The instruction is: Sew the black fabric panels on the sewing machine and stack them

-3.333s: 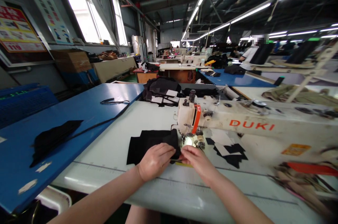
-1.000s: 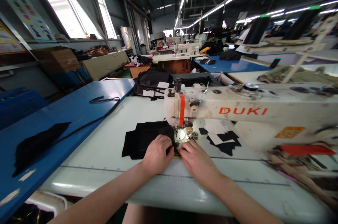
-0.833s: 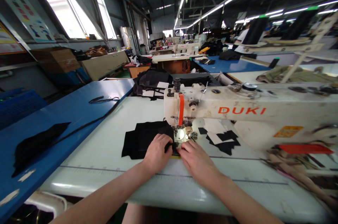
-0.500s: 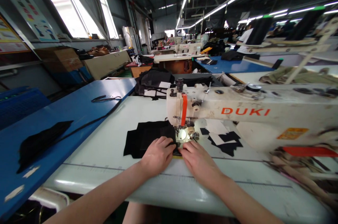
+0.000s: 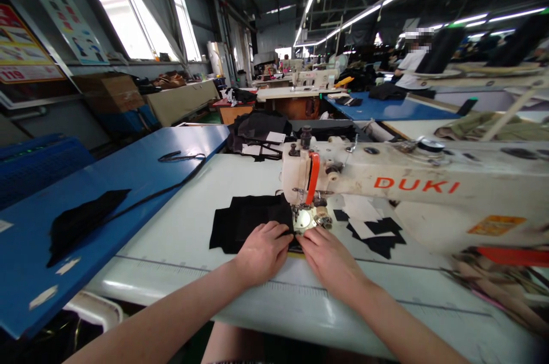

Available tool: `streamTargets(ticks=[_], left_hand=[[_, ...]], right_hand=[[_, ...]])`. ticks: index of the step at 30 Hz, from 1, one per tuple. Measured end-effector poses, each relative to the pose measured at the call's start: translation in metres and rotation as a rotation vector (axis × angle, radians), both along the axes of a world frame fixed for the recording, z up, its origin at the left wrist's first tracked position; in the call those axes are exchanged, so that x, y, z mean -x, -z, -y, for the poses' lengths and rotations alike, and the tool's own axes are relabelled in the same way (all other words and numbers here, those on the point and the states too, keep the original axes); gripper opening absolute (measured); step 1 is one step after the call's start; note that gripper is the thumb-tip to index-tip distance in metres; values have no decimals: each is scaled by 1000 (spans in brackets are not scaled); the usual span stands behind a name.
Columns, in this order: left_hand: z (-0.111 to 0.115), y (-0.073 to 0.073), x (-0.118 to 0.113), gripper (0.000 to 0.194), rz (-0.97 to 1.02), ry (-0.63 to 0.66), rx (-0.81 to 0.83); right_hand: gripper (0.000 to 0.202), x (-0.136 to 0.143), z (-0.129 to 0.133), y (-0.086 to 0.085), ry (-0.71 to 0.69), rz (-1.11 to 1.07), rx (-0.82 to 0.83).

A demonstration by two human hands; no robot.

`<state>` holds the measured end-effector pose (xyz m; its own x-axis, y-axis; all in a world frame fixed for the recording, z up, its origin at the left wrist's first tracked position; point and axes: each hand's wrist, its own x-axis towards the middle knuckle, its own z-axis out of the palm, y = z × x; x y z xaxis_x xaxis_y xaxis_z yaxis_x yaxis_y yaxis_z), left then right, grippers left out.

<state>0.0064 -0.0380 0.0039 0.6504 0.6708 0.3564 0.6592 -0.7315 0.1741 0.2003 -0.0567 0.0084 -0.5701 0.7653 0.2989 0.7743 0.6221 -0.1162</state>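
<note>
A flat black fabric piece (image 5: 244, 221) with stepped corners lies left of the needle area of the white sewing machine (image 5: 364, 172), its right edge by the presser foot. My left hand (image 5: 265, 252) rests on its near right part, fingers bent together and gripping the cloth's edge. Just right of it, my right hand (image 5: 328, 255) pinches the near right corner of the same fabric, close to the needle plate (image 5: 303, 219). The fingertips of both hands almost meet, and what lies under them is partly hidden. A yellow strip (image 5: 297, 256) shows between the hands.
Black and white scraps (image 5: 375, 230) lie under the machine arm. On the left, a blue table (image 5: 141, 164) holds a black cloth (image 5: 86, 224) with a long strap. A dark fabric pile (image 5: 259, 130) sits behind the sewing table. Another person (image 5: 412, 64) stands far right.
The whole view has shifted, with the scene now further right in the picture. Both hands stay at the fabric's near right corner, with little visible movement against the machine.
</note>
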Motion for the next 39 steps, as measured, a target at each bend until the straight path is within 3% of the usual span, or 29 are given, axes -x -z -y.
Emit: streamTargets(ticks=[21,30,39], left_hand=[[1,-4,0,29,-73,1,18],[5,-16,4,36,-135,30,81],[-10,-5,-5,32,-124,-46,95]], right_hand=[[20,3,-4,7,24,58,-23],[22,3,-4,9,14,154,-69],[17,-3,-23,9,10,176,-111]])
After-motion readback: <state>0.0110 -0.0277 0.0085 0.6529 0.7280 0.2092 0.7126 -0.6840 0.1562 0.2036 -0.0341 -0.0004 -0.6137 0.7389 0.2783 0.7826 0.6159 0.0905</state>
